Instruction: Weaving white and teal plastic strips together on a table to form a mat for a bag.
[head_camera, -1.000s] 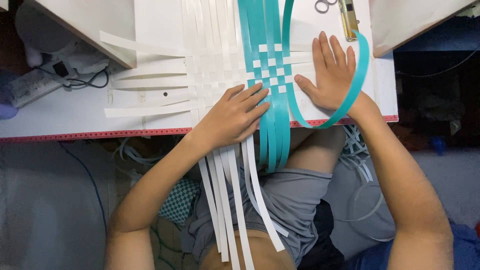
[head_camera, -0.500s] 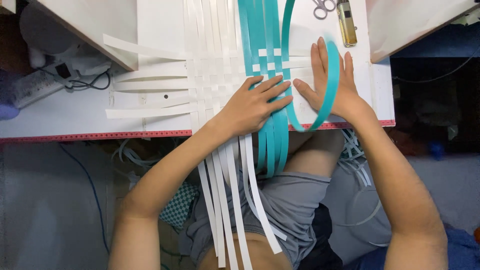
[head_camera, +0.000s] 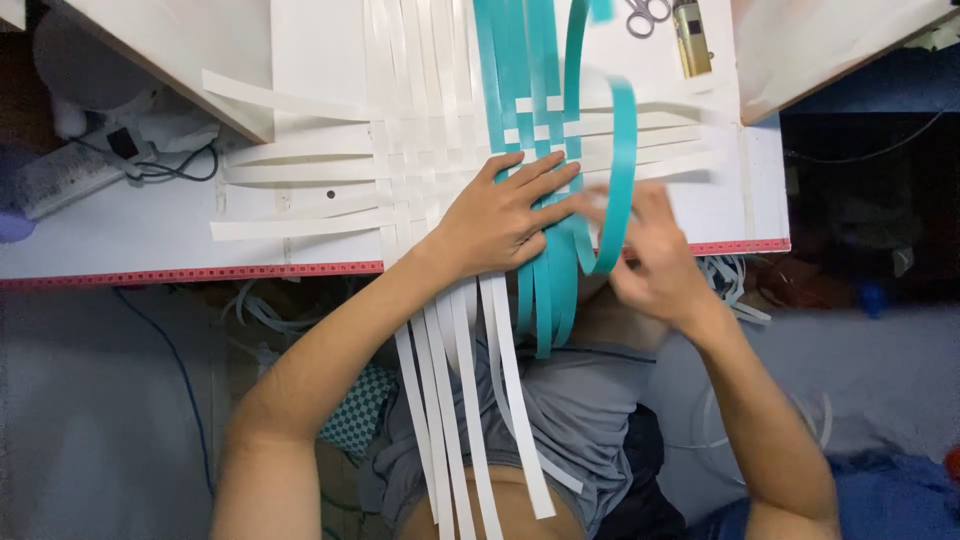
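Teal strip (head_camera: 618, 170) loops lengthwise away from body; right hand (head_camera: 650, 262) pinches it; left hand (head_camera: 500, 215) flat on weave (head_camera: 430, 170).

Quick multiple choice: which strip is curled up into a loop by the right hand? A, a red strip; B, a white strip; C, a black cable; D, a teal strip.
D: the looped teal strip arches up off the woven mat and curves down to the blurred right hand, while the left hand presses flat on the weave.

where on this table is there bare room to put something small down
Bare patches: the white tabletop left of the white strips, and the right edge beside the scissors. The middle is crowded: woven teal strips, left hand pressing, right hand beside the teal loop.
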